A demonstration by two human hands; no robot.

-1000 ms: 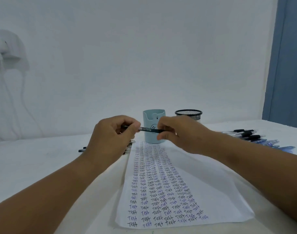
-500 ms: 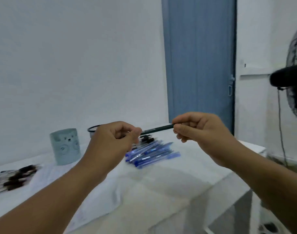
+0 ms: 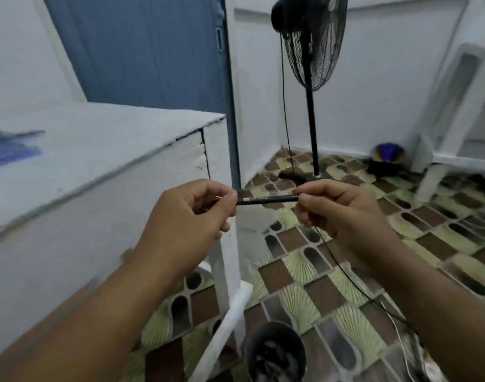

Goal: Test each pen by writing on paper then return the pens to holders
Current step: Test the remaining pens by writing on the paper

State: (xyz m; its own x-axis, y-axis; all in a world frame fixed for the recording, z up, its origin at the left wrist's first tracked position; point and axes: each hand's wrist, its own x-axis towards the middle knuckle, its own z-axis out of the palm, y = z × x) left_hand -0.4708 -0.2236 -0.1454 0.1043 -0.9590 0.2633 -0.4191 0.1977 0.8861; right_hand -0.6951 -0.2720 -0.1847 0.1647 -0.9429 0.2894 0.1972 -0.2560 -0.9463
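A thin dark pen (image 3: 267, 200) lies level between my two hands, held out past the table's right end, above the floor. My left hand (image 3: 191, 216) pinches its left end with curled fingers. My right hand (image 3: 337, 213) pinches its right end between thumb and fingertips. Several blue pens (image 3: 10, 147) show as a blur on the white table (image 3: 106, 139) at the far left edge. The paper and both holders are out of view.
A black standing fan (image 3: 314, 48) rises on the tiled floor, its cable (image 3: 343, 274) trailing under my right arm. A round dark bin (image 3: 275, 351) sits by the table leg (image 3: 227, 271). Behind are a blue door (image 3: 142, 48), a white frame (image 3: 456, 111) and a dark ball (image 3: 388, 154).
My view has swung far to the right, from the paper and holders to the table's end and the floor. Both hands keep hold of the pen's ends.
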